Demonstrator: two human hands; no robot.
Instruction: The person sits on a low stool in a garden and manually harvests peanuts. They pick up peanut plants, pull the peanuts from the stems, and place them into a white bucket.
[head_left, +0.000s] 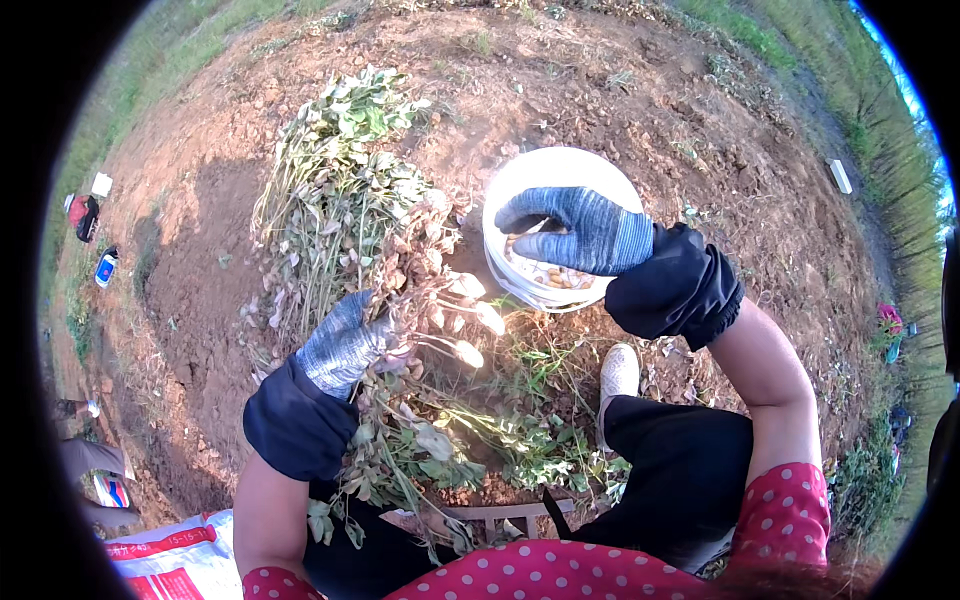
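Observation:
My left hand point(345, 345), in a grey-blue knit glove, is closed round a peanut plant point(405, 300). Its roots and pale pods point(466, 352) stick out to the right of my fingers, and wilted leaves trail below. Over the mouth of a white bucket point(601, 170) hovers my right hand point(585, 228), gloved the same way. Its fingers curve with a gap between them and the thumb, and nothing shows in between. Peanuts point(565, 277) lie inside the bucket, partly hidden by this hand.
A heap of pulled plants point(335, 190) lies beyond my left hand. Loose leafy stems point(540, 445) spread before my legs, near my shoe point(620, 372). A white and red sack point(170, 555) is at lower left. A blue and white container point(106, 266) stands far left.

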